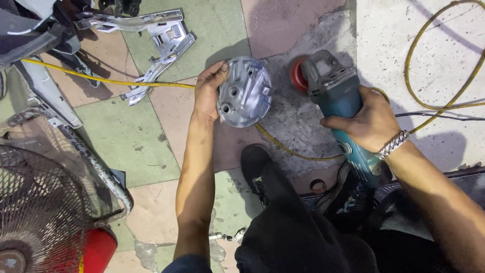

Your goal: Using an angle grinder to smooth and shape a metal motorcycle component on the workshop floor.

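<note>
My left hand [208, 92] grips a round silver metal cover [245, 92] by its left rim, its ribbed inner side facing up, held above the floor. To the right, my right hand [365, 121] is wrapped around the blue-green body of an angle grinder [337, 96]. The grinder's red disc [299, 76] points toward the cover with a small gap between them. A metal chain bracelet [392, 144] sits on my right wrist.
A yellow hose [101, 79] runs across the tiled floor and loops at the right. Silver metal brackets [160, 38] lie at the top left. A wire fan guard [45, 202] stands at the lower left. My dark shoes [256, 164] and knees fill the bottom.
</note>
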